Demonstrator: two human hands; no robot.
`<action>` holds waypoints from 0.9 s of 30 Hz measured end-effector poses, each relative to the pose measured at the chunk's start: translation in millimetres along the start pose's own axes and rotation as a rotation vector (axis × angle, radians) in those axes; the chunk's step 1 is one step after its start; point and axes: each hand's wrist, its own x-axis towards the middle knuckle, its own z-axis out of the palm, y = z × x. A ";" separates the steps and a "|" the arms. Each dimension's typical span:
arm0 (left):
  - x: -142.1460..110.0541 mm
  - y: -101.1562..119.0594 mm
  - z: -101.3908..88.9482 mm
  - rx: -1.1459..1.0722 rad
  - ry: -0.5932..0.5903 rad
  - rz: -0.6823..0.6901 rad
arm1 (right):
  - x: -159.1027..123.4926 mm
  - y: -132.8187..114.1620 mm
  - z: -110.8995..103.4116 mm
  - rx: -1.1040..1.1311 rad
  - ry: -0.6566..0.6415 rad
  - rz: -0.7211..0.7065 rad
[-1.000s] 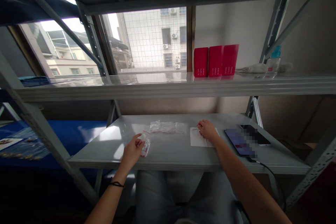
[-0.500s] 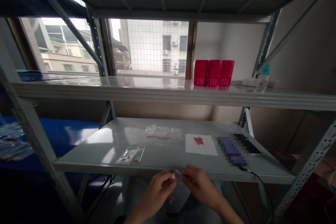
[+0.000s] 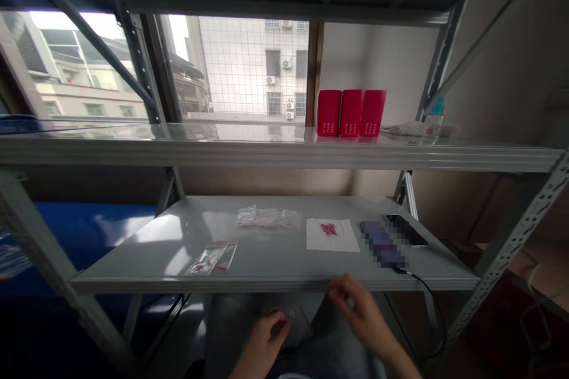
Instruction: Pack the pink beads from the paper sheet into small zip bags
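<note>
My left hand [image 3: 264, 337] is curled in my lap below the shelf's front edge, closed on a small clear zip bag [image 3: 297, 315] with a red strip. My right hand [image 3: 361, 312] is a little higher and to the right, just under the edge of the grey shelf [image 3: 275, 266], apart from the bag; its fingers are blurred. On the shelf lie two filled small bags with red bits [image 3: 211, 257], a pile of empty clear bags [image 3: 267, 217], and a white paper sheet [image 3: 342, 241] with a small heap of red pieces [image 3: 329, 228].
Two phones [image 3: 383, 243] lie at the shelf's right, one with a cable hanging over the edge. Three red boxes [image 3: 351, 112] and a bottle [image 3: 433, 121] stand on the upper shelf. Metal uprights flank both sides. A blue surface [image 3: 102, 228] lies to the left.
Both hands left the shelf top and came down to my lap with a small bag. Since half a second ago the right hand has let go of the bag and moved up and right.
</note>
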 end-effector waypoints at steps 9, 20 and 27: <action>6.1 -10.2 3.2 -0.037 -0.041 -0.022 | 72.8 123.1 -184.8 -0.657 0.461 0.386; -5.3 20.9 -6.8 -0.141 -0.197 -0.016 | -24.2 -47.0 -61.8 -0.092 -0.051 -0.067; -5.2 12.0 -16.6 0.006 -0.106 0.075 | -23.1 -49.2 68.4 0.046 -0.307 0.086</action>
